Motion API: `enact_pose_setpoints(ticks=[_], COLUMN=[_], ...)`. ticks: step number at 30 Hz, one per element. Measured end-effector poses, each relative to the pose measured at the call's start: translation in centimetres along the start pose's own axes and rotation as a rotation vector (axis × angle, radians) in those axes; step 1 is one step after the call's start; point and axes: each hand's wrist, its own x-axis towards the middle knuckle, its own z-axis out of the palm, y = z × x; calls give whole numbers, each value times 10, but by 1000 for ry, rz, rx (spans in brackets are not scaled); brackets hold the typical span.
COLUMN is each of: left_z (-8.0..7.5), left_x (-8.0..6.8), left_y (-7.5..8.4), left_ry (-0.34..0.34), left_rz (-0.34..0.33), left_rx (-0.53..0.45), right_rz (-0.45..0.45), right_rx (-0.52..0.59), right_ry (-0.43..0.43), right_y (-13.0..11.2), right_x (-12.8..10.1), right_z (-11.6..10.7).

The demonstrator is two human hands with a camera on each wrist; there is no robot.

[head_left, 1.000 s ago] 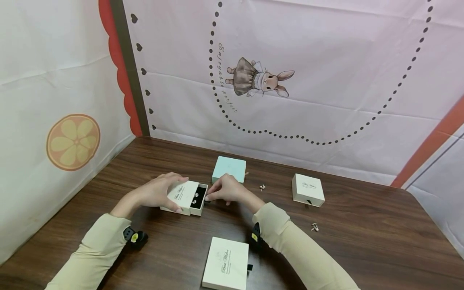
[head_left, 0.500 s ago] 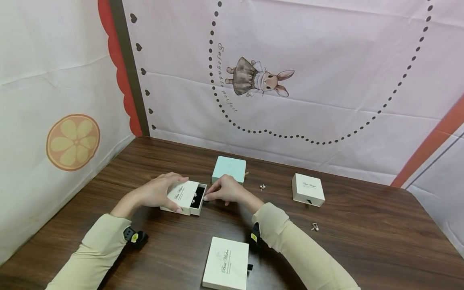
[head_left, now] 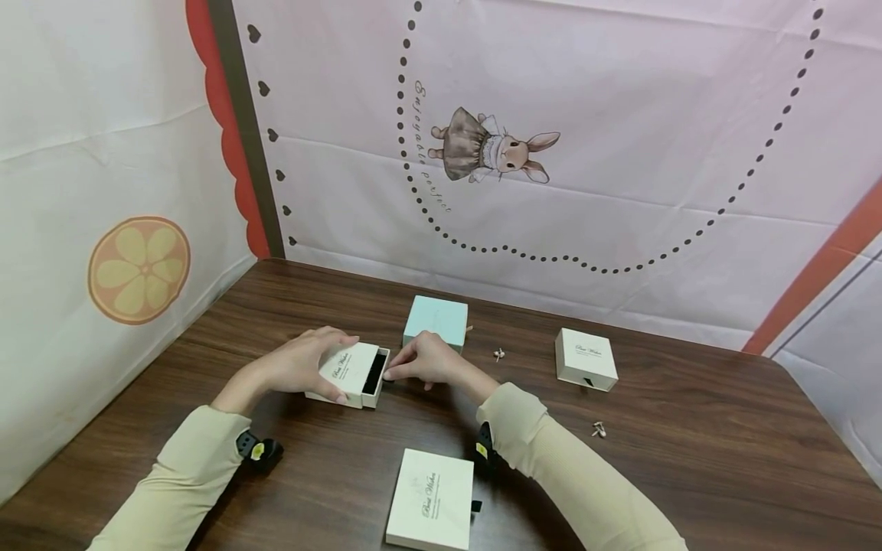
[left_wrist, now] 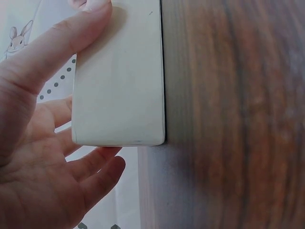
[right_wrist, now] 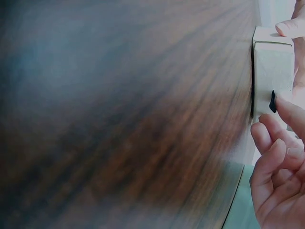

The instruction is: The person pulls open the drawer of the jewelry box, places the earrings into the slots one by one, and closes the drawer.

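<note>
Both hands work on one small cream box [head_left: 350, 373] that lies on the brown table [head_left: 689, 459], left of the middle. Left hand [head_left: 302, 365] lies over the box's sleeve from the left, thumb along the near side and fingers curled over the far edge, so it grips the sleeve; the left wrist view shows the thumb [left_wrist: 57, 45] pressed on the box [left_wrist: 119, 76] and the other fingers under its end. Right hand [head_left: 427, 361] comes in from the right with its fingers bent, their tips against the end of the drawer [head_left: 376, 377], which sticks out of the sleeve a little and shows a dark lining. In the right wrist view the fingertips [right_wrist: 286, 107] sit at a small black pull tab [right_wrist: 273, 101] on the drawer front [right_wrist: 271, 71]; whether they pinch it or only press on it I cannot tell.

Just behind the right hand lies a pale blue box [head_left: 436, 321]. Another cream box [head_left: 430, 500] with script lettering lies near the front edge between the two sleeves. A third cream box [head_left: 586, 360] stands well apart to the right. Two small earrings lie loose on the table: one [head_left: 498, 354] between the blue box and the right-hand cream box, the other [head_left: 598, 429] nearer the front.
</note>
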Motion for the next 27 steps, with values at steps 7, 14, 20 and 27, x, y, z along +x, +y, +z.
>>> enact_pose_setpoints(ticks=[7,14,20,27], left_z=[-1,-1,-1,-1], left_x=[0,-1,-1,0], left_y=[1,2,2,3], left_ry=[-3,-2,0,-6], left_rz=[-2,-5,-2,6], left_rx=[1,-2,2,2], right_rz=[-2,-18,-33,-36], right_rx=[3,4,-4,-2], right_ry=[-11,-38,-75,-85], right_y=[0,-1,-5,-7], right_x=[2,3,4,4], right_z=[1,2,5,7])
